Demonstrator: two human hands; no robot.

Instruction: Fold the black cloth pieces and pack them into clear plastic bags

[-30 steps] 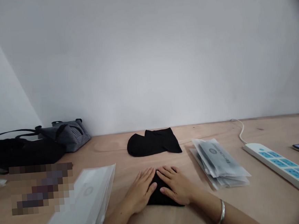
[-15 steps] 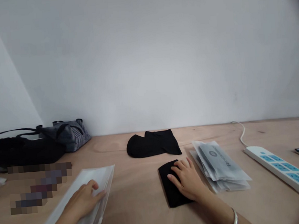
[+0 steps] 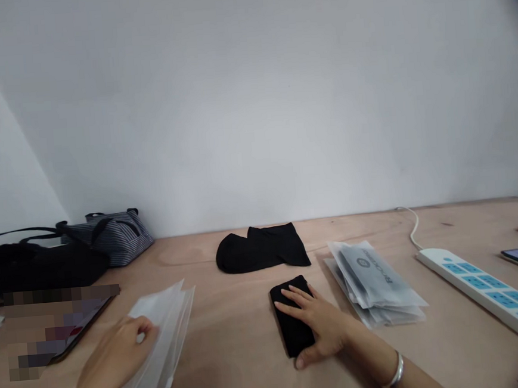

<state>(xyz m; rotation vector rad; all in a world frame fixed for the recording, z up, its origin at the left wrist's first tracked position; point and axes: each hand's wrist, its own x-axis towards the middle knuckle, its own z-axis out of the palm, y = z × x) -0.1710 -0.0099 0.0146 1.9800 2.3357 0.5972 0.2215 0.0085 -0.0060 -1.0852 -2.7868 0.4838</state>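
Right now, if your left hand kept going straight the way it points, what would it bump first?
It would meet the frosted plastic bags first, because the left hand is already touching them. Past them, the black cloth may be next, but depth is hard to judge.

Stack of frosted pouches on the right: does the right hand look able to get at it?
Probably yes: the right hand rests on the folded black cloth, and the pouch stack lies close beside it on the wooden table, with only bare wood between them.
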